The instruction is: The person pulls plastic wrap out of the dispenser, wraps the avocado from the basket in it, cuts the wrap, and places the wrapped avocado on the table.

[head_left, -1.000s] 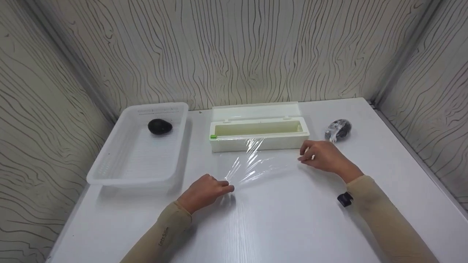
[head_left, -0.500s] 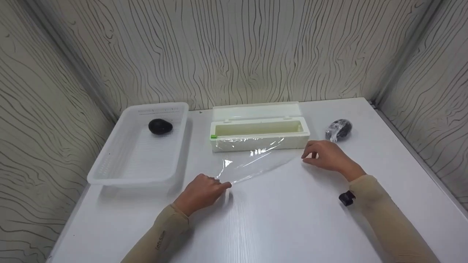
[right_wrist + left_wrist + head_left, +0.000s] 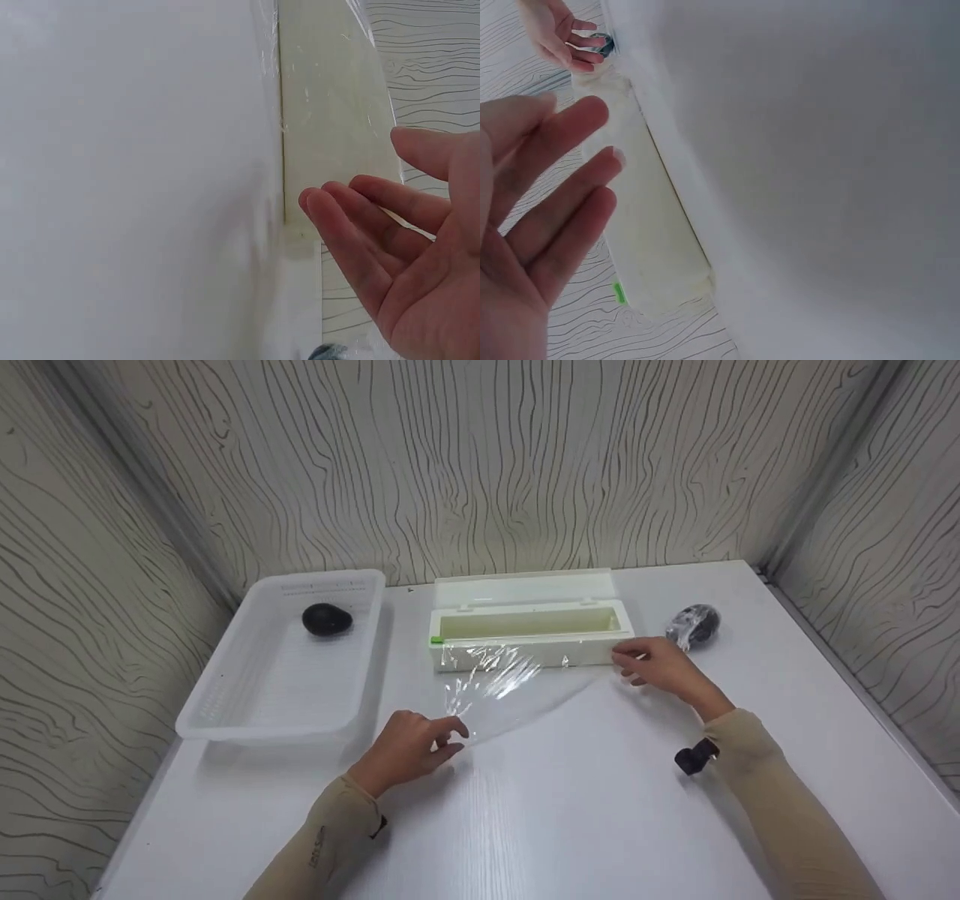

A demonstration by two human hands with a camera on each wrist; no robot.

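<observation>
A sheet of clear plastic wrap runs from the front edge of the white cling film box down onto the table. At its near left corner is my left hand, thumb and forefinger parted; the left wrist view shows its fingers loosely bent with nothing between them. Beside the box's right front corner is my right hand. In the right wrist view its thumb stands apart from the relaxed fingers, and the wrap shines over the box front.
A dark avocado lies in a white plastic basket on the left. Another avocado, wrapped in film, rests right of the box. The box lid is tipped back toward the patterned wall. A green slider marks the box's left end.
Both hands have let go of the wrap's corners. The left thumb and forefinger have spread, and the right hand has moved up toward the box corner. The wrap has slackened onto the table.
</observation>
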